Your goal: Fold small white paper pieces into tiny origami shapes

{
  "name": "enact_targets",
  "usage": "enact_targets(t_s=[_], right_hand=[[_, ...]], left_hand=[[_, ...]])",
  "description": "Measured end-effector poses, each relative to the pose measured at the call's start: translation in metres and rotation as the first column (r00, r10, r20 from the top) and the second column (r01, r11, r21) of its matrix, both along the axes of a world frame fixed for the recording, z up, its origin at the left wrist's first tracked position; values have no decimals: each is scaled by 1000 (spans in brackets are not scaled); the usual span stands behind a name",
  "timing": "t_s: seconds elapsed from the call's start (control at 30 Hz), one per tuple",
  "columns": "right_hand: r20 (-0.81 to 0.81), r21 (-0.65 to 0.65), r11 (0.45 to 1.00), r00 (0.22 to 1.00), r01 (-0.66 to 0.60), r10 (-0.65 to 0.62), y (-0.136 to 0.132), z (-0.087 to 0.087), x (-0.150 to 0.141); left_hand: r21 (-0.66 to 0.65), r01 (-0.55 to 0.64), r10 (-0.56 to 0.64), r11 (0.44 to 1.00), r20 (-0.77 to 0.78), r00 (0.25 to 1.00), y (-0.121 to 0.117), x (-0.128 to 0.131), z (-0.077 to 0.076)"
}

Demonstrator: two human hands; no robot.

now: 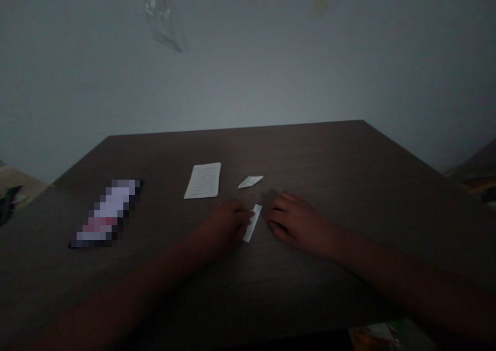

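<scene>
And here you are, both arms stretched over the worktop [290, 284], your two hands just apart with the white strip [253, 225] between them! Your left hand [231, 223] has it: the fingers are bent and bunched, their tips lying on the strip, covering part of its left edge. Whether they pinch the paper or only press it down, you cannot tell from here; the dim light hides the thumb's grip. The strip slants, its far end leaning toward your right hand [293, 219], its near end poking out beside the left.

Over on the right, that hand is loosely curled, palm down, fingers a little spread and thumb set apart from them, its tips just beside the strip.

Look beyond the hands now: straight ahead of the gap lies the folded paper [250, 181], a flat, pointed diamond with faint marks. Past your left hand, ahead and a touch to its left, sits the paper stack [203, 180], lines of print on its top sheet. And well out to the left of that hand, there's the phone [106, 214], lying aslant, its screen blurred into blocks!
</scene>
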State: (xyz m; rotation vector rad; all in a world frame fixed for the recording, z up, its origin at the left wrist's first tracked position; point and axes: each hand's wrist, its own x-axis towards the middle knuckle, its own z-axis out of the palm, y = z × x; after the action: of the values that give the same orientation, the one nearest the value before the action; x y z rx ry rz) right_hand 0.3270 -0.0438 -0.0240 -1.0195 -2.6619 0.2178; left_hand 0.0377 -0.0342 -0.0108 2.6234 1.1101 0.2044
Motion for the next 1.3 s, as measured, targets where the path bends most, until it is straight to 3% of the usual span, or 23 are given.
enact_targets(t_s=[0.17, 0.33, 0.73, 1.03, 1.3], right_hand=[[-116, 61, 996, 991, -62, 69, -1, -9, -5], [-92, 46, 970, 966, -237, 240, -2, -10, -13], [-94, -68, 984, 983, -167, 160, -8, -11, -23], [-95, -168, 974, 986, -154, 140, -10, 2, -23], [-129, -283, 941, 979, -188, 157, -17, 10, -14]], left_hand=[[-38, -42, 43, 998, 47, 998, 6, 4, 0], [-53, -11, 14, 999, 71, 997, 11, 6, -9], [-51, -40, 44, 998, 73, 996, 10, 11, -12], [-2, -45, 45, 999, 54, 998, 4, 13, -6], [-20, -36, 38, 999, 80, 996, 8, 7, -15]])
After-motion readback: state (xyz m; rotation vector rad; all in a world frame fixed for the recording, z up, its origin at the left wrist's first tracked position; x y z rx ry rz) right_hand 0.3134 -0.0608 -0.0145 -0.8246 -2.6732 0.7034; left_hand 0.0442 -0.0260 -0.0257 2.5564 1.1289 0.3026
